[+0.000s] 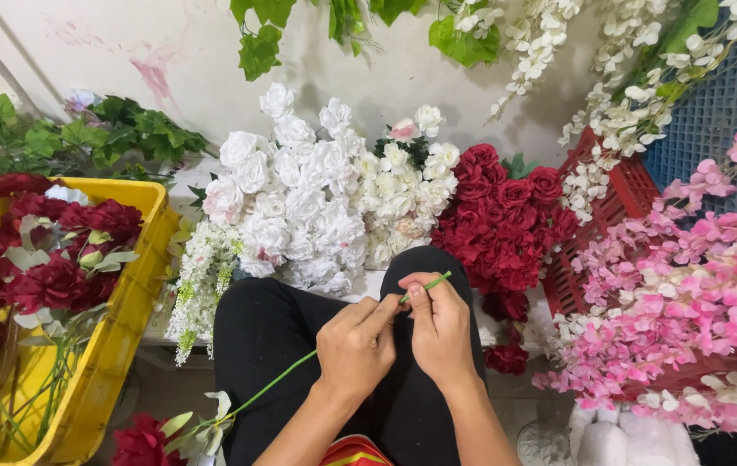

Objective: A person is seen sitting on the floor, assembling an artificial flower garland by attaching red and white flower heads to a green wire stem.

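Both hands [398,328] pinch the green stem [424,286] between them.

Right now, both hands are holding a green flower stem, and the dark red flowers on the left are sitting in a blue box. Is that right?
Not quite. The box on the left is yellow, not blue; the head view shows it. The rest is right: the left hand and right hand both hold the green stem, and dark red flowers sit in that box.

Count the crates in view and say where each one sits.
3. A yellow crate of dark red flowers at left, a red crate right of the red roses, and a blue crate at upper right. Flowers may hide others.
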